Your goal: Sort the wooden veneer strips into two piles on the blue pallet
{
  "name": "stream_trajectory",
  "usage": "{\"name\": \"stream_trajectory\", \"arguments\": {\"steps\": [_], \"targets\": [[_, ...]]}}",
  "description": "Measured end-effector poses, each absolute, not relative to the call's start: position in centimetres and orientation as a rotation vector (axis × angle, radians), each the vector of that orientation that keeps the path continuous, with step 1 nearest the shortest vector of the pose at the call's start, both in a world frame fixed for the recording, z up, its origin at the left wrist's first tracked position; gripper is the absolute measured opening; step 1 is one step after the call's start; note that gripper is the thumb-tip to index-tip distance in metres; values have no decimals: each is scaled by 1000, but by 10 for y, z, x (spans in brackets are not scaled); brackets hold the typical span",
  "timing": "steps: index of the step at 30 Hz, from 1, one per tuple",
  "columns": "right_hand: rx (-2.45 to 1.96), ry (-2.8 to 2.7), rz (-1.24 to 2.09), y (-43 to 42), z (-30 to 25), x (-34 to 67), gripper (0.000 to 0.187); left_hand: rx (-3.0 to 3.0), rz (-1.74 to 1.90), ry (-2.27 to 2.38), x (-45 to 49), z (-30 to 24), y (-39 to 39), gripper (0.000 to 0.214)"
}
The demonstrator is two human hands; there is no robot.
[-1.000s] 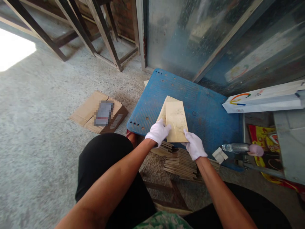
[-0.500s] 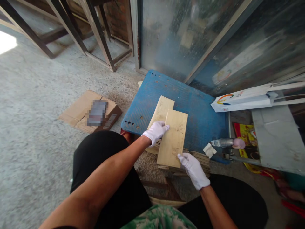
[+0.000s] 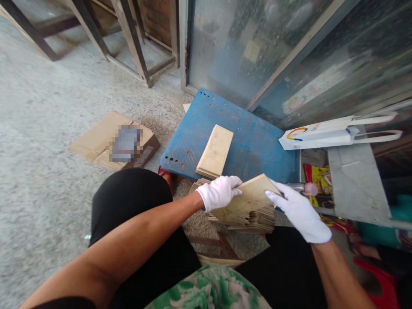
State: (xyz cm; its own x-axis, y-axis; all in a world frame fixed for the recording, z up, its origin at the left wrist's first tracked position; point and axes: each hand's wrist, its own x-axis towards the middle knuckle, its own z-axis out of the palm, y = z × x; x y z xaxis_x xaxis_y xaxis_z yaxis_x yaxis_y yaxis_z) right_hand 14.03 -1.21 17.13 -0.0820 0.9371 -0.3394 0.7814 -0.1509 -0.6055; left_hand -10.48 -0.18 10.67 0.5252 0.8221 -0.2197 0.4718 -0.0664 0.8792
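Observation:
Between my two white-gloved hands is a thin, pale wooden board (image 3: 246,198), tilted over the near edge of a blue plastic table (image 3: 257,135). My left hand (image 3: 220,193) is closed on its left edge. At the upper right corner, my right hand (image 3: 298,210) grips the same board between thumb and fingers. A short stack of similar boards (image 3: 215,148) lies on the blue surface just beyond my left hand. Below the held board, a larger pile of boards (image 3: 259,221) is partly covered by it.
To the left, a cardboard box (image 3: 96,137) with a blurred dark item sits on the concrete floor. A white paper bag (image 3: 317,136) lies at the table's right, near a plastic bottle (image 3: 298,187) and a grey panel (image 3: 357,180). Glass panels (image 3: 231,51) stand behind the table.
The board has turned from nearly upright in view to a slanted, tipped position. My right hand has moved up and right to its far corner; my left hand has shifted slightly down and right.

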Motion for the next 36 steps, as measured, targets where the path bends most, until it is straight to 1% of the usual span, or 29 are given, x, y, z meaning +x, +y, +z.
{"name": "stream_trajectory", "arguments": {"steps": [2, 5, 9, 12, 14, 17, 21, 26, 32, 36], "targets": [[-1989, -1989, 1141, -17, 176, 145, 47, 1736, 385, 1051, -104, 108, -4, 24], [-1986, -1992, 1243, -28, 177, 147, 45, 1766, 303, 961, -106, 112, -2, 25], [-2005, -1966, 1289, -51, 166, 132, 39, 1814, 27, 845, -119, 120, 11, 26], [-1952, -1939, 1228, -72, 143, 111, 31, 1834, -73, 1031, -132, 124, 21, 27], [-1834, -1976, 1217, -84, 121, 98, 28, 1848, -32, 1241, -138, 124, 26, 27], [-1706, -2114, 1218, -94, 86, 80, 34, 1847, 33, 1377, -142, 124, 29, 29], [-1783, -2288, 1112, -96, 43, 62, 37, 1862, 19, 1345, -141, 123, 29, 28], [-1870, -2295, 1017, -88, 1, 51, 37, 1868, 37, 1338, -142, 124, 33, 27], [-1911, -2301, 943, -78, -30, 45, 29, 1830, 77, 1324, -144, 128, 38, 21], [-1958, -2380, 930, -80, -47, 38, 29, 1797, 76, 1363, -143, 129, 38, 20]]}}
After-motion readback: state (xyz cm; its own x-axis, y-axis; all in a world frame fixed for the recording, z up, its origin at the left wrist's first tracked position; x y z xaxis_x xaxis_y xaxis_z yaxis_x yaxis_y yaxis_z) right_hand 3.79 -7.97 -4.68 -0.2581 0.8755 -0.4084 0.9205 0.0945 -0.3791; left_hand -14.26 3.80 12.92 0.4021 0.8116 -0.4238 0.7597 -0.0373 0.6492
